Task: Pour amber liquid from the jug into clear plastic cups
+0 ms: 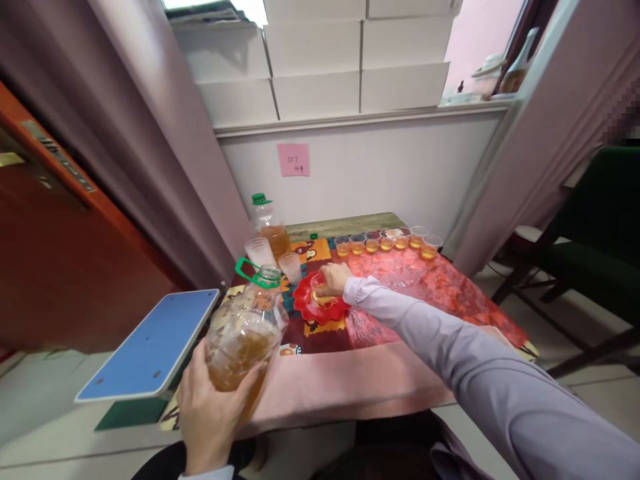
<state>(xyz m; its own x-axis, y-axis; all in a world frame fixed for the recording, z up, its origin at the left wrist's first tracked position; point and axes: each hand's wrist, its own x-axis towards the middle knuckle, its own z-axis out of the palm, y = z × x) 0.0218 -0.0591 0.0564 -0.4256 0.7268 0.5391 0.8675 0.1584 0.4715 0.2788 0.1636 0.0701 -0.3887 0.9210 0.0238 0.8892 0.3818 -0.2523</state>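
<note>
My left hand [215, 400] is wrapped around a large clear plastic jug [245, 343] of amber liquid, tilted slightly, its mouth uncapped and its green handle [247, 269] standing up at the neck. Over a red scalloped plate [305, 308], my right hand [336, 277] has its fingers closed on a small clear plastic cup [318, 285]; part of the cup is hidden by the fingers. Pale yellow liquid seems to show in it. Between jug and plate stand a short stack of clear cups [290, 268] and a taller stack [260, 252].
Several cups of amber liquid [386, 244] line the table's back right. A second jug [274, 237] with a green cap stands behind the stacks. A loose green cap [314, 236] lies near the back edge. A blue board [150, 343] sits left, a dark chair [590, 220] right.
</note>
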